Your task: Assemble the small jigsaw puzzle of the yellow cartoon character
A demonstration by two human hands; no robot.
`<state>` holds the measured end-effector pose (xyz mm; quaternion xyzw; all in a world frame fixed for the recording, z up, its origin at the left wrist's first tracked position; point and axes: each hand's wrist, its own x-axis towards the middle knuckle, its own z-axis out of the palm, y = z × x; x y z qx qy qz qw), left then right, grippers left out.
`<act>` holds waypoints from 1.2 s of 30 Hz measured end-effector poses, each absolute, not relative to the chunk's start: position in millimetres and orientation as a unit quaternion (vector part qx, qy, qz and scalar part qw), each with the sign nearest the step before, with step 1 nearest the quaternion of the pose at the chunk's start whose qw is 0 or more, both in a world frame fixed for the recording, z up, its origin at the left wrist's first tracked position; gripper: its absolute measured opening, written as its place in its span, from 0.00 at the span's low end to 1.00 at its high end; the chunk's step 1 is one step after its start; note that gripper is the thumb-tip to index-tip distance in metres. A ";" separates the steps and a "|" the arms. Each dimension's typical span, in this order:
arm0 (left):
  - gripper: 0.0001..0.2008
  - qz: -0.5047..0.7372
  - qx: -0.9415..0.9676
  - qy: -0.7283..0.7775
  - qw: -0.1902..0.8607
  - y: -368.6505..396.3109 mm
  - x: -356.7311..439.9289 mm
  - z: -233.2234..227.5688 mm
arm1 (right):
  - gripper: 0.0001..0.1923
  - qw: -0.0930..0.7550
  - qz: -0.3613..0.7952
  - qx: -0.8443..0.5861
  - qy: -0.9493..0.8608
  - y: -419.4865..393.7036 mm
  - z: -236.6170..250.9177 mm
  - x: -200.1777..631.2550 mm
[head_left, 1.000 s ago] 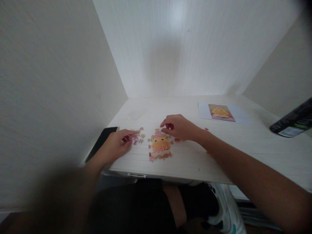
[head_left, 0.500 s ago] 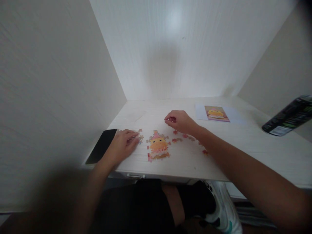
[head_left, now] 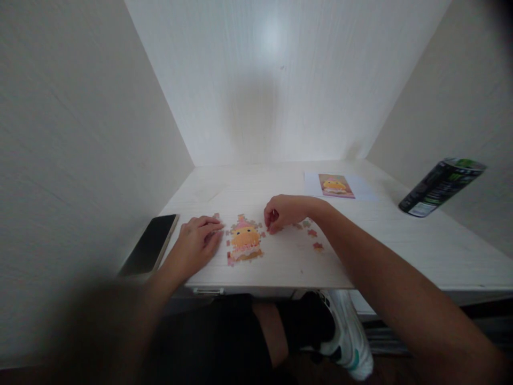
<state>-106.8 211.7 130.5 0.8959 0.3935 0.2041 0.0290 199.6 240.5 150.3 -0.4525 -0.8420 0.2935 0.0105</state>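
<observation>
The half-built puzzle (head_left: 243,243) lies near the desk's (head_left: 401,251) near edge, between both hands. The right hand (head_left: 282,212), fingers curled, seems to pinch something small just right of it; I cannot tell what. The left hand (head_left: 198,243) rests flat and open just left, over loose pieces (head_left: 310,235). A careless nudge could break joined parts or sweep pieces off the edge
</observation>
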 end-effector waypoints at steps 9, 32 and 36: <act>0.15 0.215 0.916 0.332 0.064 194.3 -93.3 130.8 | 0.10 0.086 0.359 -0.412 -0.833 235.4 153.7 190.7; 0.19 0.178 0.939 0.266 0.128 186.6 -94.5 135.3 | 0.06 0.082 0.510 -0.397 -0.759 225.4 153.7 172.6; 0.17 0.166 0.944 0.263 0.108 185.0 -92.0 134.9 | 0.07 0.062 0.506 -0.386 -0.769 226.3 151.9 175.0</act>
